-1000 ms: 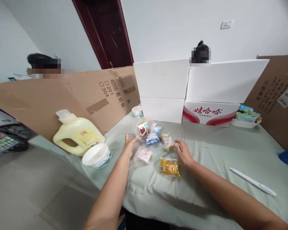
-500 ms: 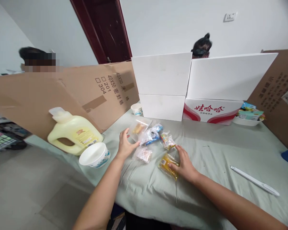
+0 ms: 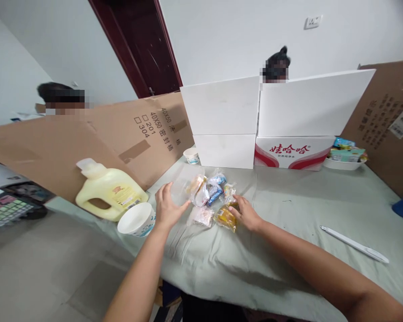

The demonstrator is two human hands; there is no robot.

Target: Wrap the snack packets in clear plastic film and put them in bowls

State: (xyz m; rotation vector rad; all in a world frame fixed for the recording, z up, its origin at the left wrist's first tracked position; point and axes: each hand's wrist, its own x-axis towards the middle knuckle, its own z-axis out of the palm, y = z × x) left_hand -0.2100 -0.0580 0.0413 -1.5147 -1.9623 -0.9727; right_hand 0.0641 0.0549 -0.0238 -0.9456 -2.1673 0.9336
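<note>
My left hand (image 3: 168, 206) is spread open at the left of a small pile of packaged snacks, beside a clear plastic wrapper (image 3: 179, 183). The pile holds an orange-and-white packet (image 3: 199, 190), blue packets (image 3: 215, 192), a pale pinkish packet (image 3: 201, 216) and a small colourful packet (image 3: 229, 193). At its right, my right hand (image 3: 247, 214) has its fingers stretched out and apart, with the thumb and fingertips against a yellow packet (image 3: 226, 218). That packet rests on the cloth, touching or very close to the pale one.
A white paper bowl (image 3: 134, 219) and a yellow detergent jug (image 3: 112, 190) stand at left. Behind are a small paper cup (image 3: 191, 155), white panels (image 3: 221, 107) and a printed carton (image 3: 293, 152). A dish of packets (image 3: 344, 163) and a white pen (image 3: 354, 243) lie right.
The yellow packet has shifted left and slightly up toward the pile along with my right hand. My left hand has moved a little left, and the orange-and-white packet sits closer to the others.
</note>
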